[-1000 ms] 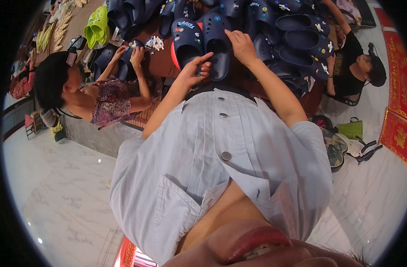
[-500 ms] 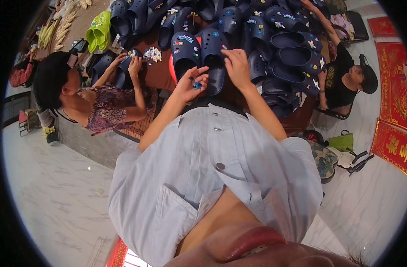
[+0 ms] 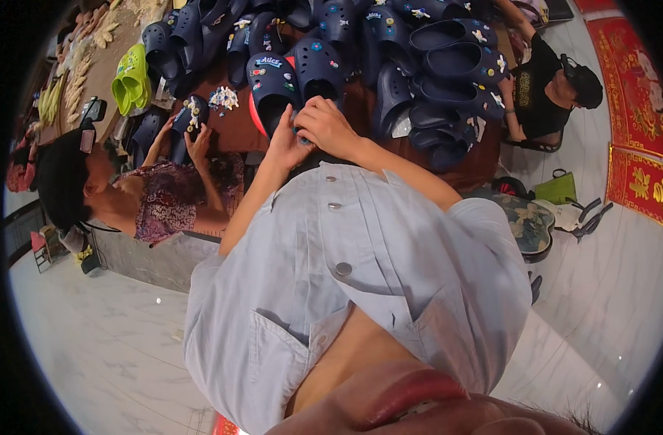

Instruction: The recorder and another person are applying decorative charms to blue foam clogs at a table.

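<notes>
Before me on the table lie two navy clogs. The left clog (image 3: 275, 81) carries several colourful charms; the right clog (image 3: 319, 67) has a blue flower charm near its toe. At their heel ends my hands meet, close to my shirt. My left hand (image 3: 284, 151) is closed around small blue shoe charms (image 3: 300, 135), which show only in part. My right hand (image 3: 327, 127) reaches over with bent fingers pressed together at the left hand's fingertips. Whatever those fingers pinch is hidden.
Many navy clogs (image 3: 458, 61) crowd the table's far and right parts. Left of my pair lies a heap of charms (image 3: 223, 98), then lime-green clogs (image 3: 130, 81). A person at left handles a clog (image 3: 189, 122); another person (image 3: 541, 90) sits at right.
My right hand has left the right clog and come over to my left hand, whose fingers have closed. The view has shifted, and the person at left has raised their clog.
</notes>
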A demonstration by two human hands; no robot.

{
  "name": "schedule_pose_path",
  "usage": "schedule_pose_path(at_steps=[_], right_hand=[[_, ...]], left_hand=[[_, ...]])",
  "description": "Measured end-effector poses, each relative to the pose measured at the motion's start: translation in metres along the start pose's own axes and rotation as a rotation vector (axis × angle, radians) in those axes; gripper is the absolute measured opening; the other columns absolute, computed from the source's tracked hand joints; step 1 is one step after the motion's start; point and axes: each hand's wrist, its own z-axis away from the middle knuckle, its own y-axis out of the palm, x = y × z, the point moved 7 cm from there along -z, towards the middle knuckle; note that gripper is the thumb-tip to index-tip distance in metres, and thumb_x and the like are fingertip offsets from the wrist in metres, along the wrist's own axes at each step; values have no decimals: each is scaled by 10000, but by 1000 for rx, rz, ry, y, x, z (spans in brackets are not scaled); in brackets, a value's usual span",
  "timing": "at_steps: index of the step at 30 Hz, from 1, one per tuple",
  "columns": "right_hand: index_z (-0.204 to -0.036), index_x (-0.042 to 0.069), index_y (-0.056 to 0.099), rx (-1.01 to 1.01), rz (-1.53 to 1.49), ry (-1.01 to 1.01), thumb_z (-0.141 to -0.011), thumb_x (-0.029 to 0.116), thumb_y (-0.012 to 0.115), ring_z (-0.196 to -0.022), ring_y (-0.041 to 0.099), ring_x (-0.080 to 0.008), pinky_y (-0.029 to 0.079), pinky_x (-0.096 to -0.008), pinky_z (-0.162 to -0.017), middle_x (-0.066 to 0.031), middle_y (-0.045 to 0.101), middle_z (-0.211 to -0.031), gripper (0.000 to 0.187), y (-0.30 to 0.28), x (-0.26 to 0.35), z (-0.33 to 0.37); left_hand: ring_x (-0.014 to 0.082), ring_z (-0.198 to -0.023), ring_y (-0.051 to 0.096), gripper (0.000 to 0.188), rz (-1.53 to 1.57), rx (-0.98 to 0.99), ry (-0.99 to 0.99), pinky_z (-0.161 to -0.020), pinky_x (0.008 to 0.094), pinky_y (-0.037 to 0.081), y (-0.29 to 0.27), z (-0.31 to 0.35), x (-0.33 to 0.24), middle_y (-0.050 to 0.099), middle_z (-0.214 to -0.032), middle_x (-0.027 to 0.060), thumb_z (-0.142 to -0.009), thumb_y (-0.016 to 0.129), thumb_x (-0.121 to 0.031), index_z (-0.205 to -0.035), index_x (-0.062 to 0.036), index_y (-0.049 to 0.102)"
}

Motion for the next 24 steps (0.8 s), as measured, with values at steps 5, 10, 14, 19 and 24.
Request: schedule_pose_path(at_steps=[5,10,14,19,24], right_hand=[[-837,98,616,-34,-85,20,-663,136,705,-925,521,-232,395,-363,-768,-36,591,-848,199,-6,0,1],[-875,91,632,-52,-215,80,-666,96,702,-891,536,-239,405,-374,-787,-46,601,-846,221,-3,0,5],[-905,45,652,-126,-259,149,-688,29,681,-857,557,-251,440,-356,-777,-64,623,-856,219,-14,-4,4],[-865,31,649,-346,-360,418,-745,-3,627,-773,602,-268,485,-333,-692,-102,617,-844,127,-31,-32,16],[-885,2,631,-388,-474,679,-793,26,646,-766,636,-146,485,-275,-671,-74,650,-837,96,-26,-62,38]], left_hand=[[250,-1054,551,496,-63,-31,0,-893,451,454,-1,-2,0,557,-1110,93,-950,387,-525,-1161,-99,532],[243,-1065,534,464,18,87,-90,-870,449,460,-22,-24,6,555,-1093,88,-949,423,-490,-1164,-92,523],[225,-941,557,437,-69,-31,-27,-793,404,476,-10,-12,3,575,-1028,82,-943,451,-457,-1150,-81,532],[120,-643,487,312,38,167,-114,-526,228,383,-15,-24,6,566,-829,65,-927,518,-274,-1118,-30,543],[73,-588,418,273,17,182,-128,-471,194,318,-12,-19,6,530,-798,40,-927,516,-185,-1144,-21,534]])
